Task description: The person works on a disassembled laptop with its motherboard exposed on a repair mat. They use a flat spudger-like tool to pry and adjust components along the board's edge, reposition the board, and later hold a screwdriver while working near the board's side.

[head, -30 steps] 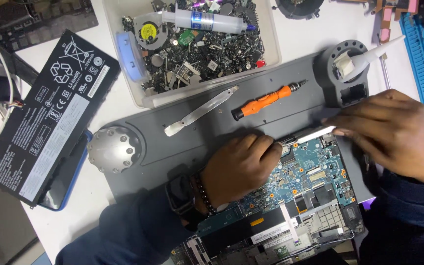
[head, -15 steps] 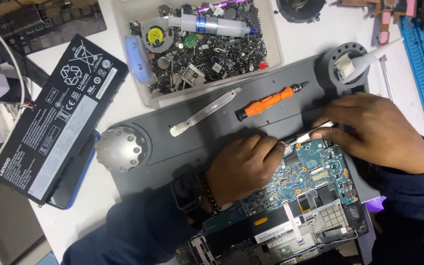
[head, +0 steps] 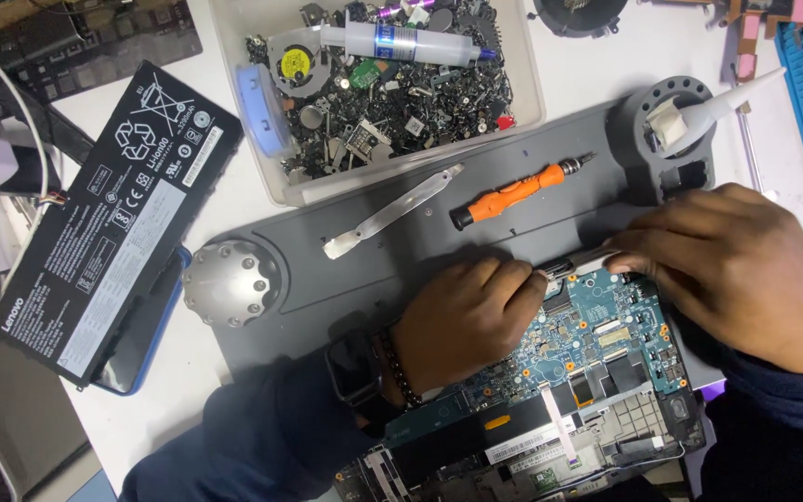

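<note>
Both the left hand [head: 465, 321] and the right hand [head: 731, 265] pinch a slim silver strip [head: 576, 265] at the far edge of the blue circuit board [head: 597, 339], near the orange screwdriver [head: 513, 192].

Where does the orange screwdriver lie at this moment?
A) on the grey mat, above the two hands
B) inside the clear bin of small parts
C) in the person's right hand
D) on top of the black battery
A: the orange screwdriver lies free on the grey mat, beyond the left hand and the right hand, which touch the blue circuit board.
</note>
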